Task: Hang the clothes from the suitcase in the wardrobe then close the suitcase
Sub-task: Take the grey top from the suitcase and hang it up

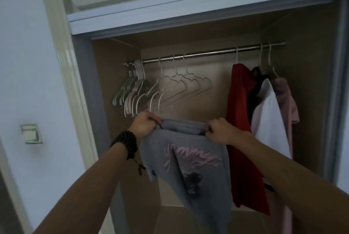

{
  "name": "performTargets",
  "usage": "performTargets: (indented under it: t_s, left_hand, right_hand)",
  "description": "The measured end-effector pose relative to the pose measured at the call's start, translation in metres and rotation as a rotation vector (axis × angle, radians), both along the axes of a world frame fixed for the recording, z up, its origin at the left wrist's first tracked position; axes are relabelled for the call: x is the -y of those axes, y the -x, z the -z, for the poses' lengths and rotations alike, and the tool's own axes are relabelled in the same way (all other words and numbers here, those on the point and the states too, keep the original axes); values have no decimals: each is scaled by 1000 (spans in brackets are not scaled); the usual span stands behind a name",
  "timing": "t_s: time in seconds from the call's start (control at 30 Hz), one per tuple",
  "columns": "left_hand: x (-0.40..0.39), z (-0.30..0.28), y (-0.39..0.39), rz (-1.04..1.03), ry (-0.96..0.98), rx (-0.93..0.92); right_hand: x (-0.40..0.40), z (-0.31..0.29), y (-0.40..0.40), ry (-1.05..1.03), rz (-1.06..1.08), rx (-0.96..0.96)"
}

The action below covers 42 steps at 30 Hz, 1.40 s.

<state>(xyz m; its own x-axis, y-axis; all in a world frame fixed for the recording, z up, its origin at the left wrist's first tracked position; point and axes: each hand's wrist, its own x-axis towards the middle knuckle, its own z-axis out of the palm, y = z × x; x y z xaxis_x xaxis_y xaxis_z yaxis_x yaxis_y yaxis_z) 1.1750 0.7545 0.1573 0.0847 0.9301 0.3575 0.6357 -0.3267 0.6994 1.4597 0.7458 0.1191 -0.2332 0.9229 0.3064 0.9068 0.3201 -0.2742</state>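
Two hands hold a grey T-shirt (pixel 186 160) up in front of the open wardrobe (pixel 120 139), each gripping the neckline. The left hand (pixel 144 125), at about 9 o'clock from the shirt's collar, has its fingers curled over the fabric's edge, and a dark beaded bracelet (pixel 125 142) wraps that wrist. The right hand (pixel 220 129), at 3 o'clock from the collar, pinches the other side of the neck opening with fingers bent tight. The shirt hangs down between the forearms, showing pink lettering across the chest and a dark print below it. Above the hands, at 12 o'clock, a metal rail (pixel 207 52) runs across the wardrobe, sloping upward toward 2 o'clock. A bunch of empty hangers (pixel 136 88), white and pale green, crowds the rail's left end at roughly 10 o'clock from the shirt, with three more white hangers (pixel 187 86) spread just to their right. At 2 o'clock from the shirt hang a red garment (pixel 239 120), a white garment (pixel 268 120) with something black behind its shoulder, and a pink garment (pixel 287 99) furthest right. The red garment hangs just beside the right forearm. On the wall at 9 o'clock, well apart from the wardrobe, sits a small pale wall fitting (pixel 31 133).
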Motion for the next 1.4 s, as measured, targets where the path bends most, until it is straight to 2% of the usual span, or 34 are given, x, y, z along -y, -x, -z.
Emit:
performTargets:
  t_s: [0.07,0.13,0.23,0.3,0.4,0.5,0.6,0.77,0.83,0.97,1.03,1.23,1.4]
  left_hand:
    - [-18,-2,-2,-13,97,185]
    - [-41,-4,-1,-25,182,245]
    - [-71,-6,-2,-52,266,63]
    - [-87,-6,-5,-67,259,8]
    - [-109,-5,-6,-67,267,20]
    - [-131,-4,-5,5,298,142]
    - [-143,-10,-10,-33,210,197]
    - [-160,-16,-16,-164,-9,138]
    - [-163,-17,-16,-157,-48,223]
    - [-163,-26,-21,-70,-43,549]
    - [-158,-34,-23,-53,-65,576]
    - [-138,-52,-32,31,-186,638]
    - [-116,-50,-22,142,-220,663]
  right_hand:
    - [-13,3,5,29,-24,-6]
    - [-25,7,13,66,-46,-10]
    - [-42,12,28,110,-69,-1]
    - [-58,16,40,127,-73,15]
    - [-79,20,55,131,-70,-14]
    - [-94,23,62,131,-58,-46]
    - [-104,25,64,117,-49,-44]
    - [-113,26,59,103,-16,-64]
    - [-112,23,53,87,4,-82]
    - [-107,14,37,32,64,-259]
    - [-106,7,34,51,84,-385]
    - [-106,-2,38,36,102,-537]
    - [-102,-9,43,5,86,-900]
